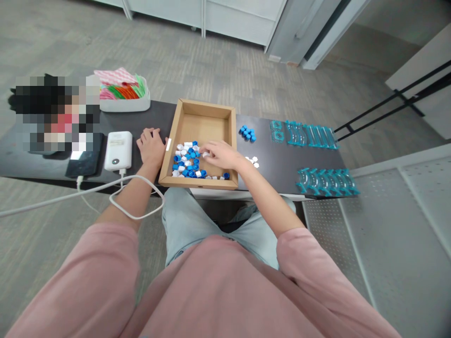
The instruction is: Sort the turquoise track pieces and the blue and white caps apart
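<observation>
A shallow cardboard box point(207, 121) sits in front of me, with a loose heap of small blue and white hexagonal pieces point(188, 160) in its near left part. My right hand point(221, 155) reaches over the right wall into the box. Its thumb and fingertips close around a white hexagonal piece point(206, 154) at the heap's right edge, partly hidden by the fingers. Flat on the dark tabletop, just left of the box, rests my left hand point(151, 144) with fingers spread and nothing in them; its thumb side is close to the wall.
Right of the box lie a group of blue pieces point(247, 133) and several white pieces point(253, 161). Farther right, clear parts with teal edges point(327, 182) stand in rows. On the left are a white power bank point(118, 150), a dark phone point(86, 157), cables point(137, 177) and a white bin point(127, 104).
</observation>
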The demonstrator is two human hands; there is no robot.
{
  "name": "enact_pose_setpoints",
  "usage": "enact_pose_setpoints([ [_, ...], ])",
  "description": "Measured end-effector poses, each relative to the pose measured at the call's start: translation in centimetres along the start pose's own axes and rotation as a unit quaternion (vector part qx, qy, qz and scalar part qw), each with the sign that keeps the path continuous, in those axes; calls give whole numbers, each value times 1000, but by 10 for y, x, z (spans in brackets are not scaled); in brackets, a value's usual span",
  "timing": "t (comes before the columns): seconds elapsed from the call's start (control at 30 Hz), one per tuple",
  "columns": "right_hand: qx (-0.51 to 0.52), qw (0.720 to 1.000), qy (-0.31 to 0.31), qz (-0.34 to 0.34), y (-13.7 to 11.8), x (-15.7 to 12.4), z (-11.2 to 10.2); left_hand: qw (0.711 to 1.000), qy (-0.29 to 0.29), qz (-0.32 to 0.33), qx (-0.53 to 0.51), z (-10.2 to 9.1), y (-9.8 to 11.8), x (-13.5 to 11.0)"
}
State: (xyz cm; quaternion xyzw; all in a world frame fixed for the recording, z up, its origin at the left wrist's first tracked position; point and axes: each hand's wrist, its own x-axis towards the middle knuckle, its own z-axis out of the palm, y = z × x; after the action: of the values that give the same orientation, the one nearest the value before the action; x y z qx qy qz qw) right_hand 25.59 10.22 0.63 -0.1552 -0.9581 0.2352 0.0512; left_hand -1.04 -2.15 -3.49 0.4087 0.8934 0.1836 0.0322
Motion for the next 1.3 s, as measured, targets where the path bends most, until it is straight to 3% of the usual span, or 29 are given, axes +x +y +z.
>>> enact_pose_setpoints([
  [0.07, 52, 998, 41, -8, 11, -27, -10, 1000, -3, -1, -3, -1, 1, -1],
  [0.13, 86, 990, 112, 25, 30, -59, -20, 1000, -18, -4, -4, -4, 3, -2],
  [0.23, 102, 952, 254, 140, 71, -116, -28, 999, -37, -3, -6, -8, 5, -3],
  [0.3, 105, 916, 311, 230, 97, -155, -26, 999, -40, -3, -5, -9, 5, -3],
  [0.43, 114, 871, 339, 336, 126, -219, -10, 999, -33, -11, 12, -9, 7, -4],
  [0.57, 138, 862, 347, 343, 122, -242, 6, 999, -24, -6, 20, -10, 8, -4],
  [0.77, 171, 875, 345, 292, 99, -223, 28, 1000, -24, -11, 13, -10, 9, -4],
  [0.87, 177, 860, 381, 290, 91, -215, 36, 1000, -23, -10, 10, -9, 8, -3],
  [0.97, 162, 845, 415, 297, 83, -208, 38, 1000, -22, -7, 7, -8, 6, -3],
  [1.03, 149, 859, 406, 273, 74, -197, 33, 1000, -22, -6, 3, -6, 5, -2],
  [1.17, 105, 929, 316, 159, 45, -144, 12, 1000, -23, -4, 0, -4, 2, -1],
  [1.3, 31, 991, 115, 54, 17, -57, -4, 1000, -9, -2, 9, -1, 1, 0],
])
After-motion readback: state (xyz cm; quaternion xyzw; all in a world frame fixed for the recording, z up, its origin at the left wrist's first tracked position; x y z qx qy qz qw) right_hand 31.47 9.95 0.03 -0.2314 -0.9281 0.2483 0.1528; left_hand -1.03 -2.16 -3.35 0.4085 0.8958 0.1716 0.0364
